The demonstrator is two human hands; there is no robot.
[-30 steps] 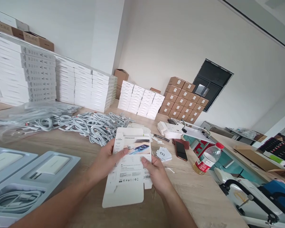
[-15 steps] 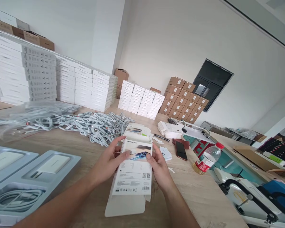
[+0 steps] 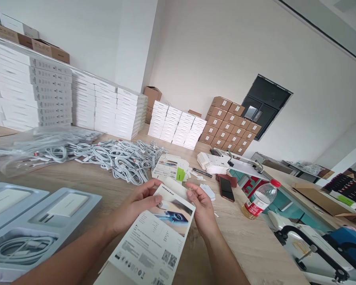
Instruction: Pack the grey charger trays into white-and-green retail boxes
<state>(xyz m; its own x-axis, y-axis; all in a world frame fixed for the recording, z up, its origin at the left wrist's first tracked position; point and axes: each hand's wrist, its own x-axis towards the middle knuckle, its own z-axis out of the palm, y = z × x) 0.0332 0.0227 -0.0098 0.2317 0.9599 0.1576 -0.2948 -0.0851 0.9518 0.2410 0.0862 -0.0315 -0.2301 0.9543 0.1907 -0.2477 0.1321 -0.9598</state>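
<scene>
A white printed carton point(image 3: 154, 237) with a charger picture, small text and QR codes is tilted in front of me. My left hand point(image 3: 139, 204) grips its upper left edge, thumb on the printed face. At the upper right corner, beside the top flap point(image 3: 175, 187), my right hand point(image 3: 202, 202) has thumb and fingers pinched together. The carton's lower end runs out of view. Just beyond my hands lies another printed carton point(image 3: 165, 167) with a green patch. To the left, grey trays point(image 3: 90, 196) hold white chargers point(image 3: 69, 204) and a coiled cable point(image 3: 23, 249).
A heap of grey cables point(image 3: 124, 158) and a plastic bag point(image 3: 32, 146) lie behind the trays. White box stacks point(image 3: 106, 103) line the back. A bottle point(image 3: 261, 198), a phone point(image 3: 226, 188) and a pen point(image 3: 202, 172) are to the right, near clamp-like equipment point(image 3: 308, 249).
The carton has turned and come lower and closer, its bottom flap now leaving the frame. My right hand has shifted from its printed face up to the top corner by the flap.
</scene>
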